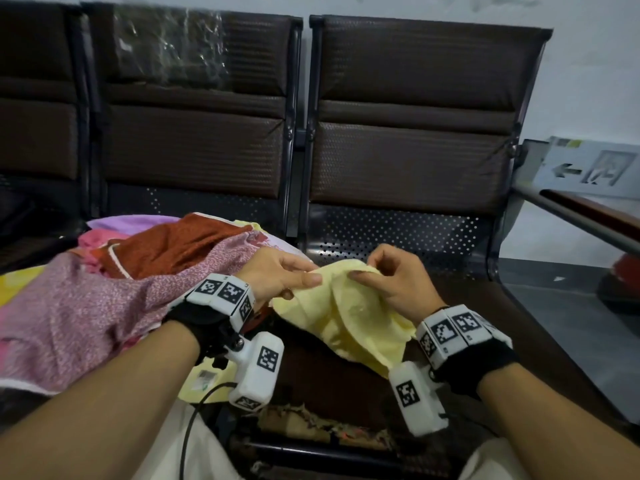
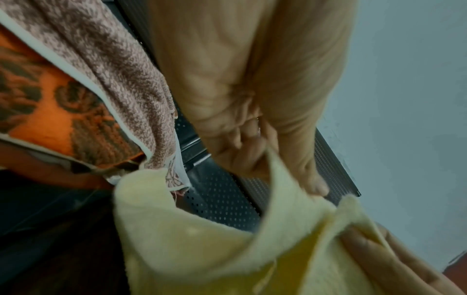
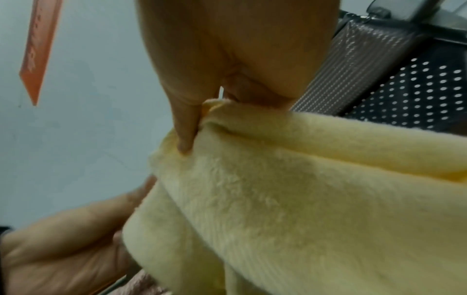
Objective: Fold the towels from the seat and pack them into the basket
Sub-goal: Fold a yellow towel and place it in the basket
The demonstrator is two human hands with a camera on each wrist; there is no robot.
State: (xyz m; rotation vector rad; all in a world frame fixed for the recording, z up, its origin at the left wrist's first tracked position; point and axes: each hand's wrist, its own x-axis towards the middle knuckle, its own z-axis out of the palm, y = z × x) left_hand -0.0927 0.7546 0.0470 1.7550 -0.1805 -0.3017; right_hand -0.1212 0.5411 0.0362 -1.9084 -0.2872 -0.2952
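Yellow towel (image 1: 349, 317) hangs lengthwise downward, pinched by both hands.

Lighting: dim, even indoor light; soft shadows. Glare: on plastic wrap (image 1: 169, 46) over one seat back. Head view: edges bowed by wide angle. Wrist views: close, soft, blurred throughout.

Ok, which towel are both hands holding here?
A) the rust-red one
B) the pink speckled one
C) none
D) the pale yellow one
D: the left hand and right hand both pinch the top edge of the pale yellow towel, while the others lie on the seat.
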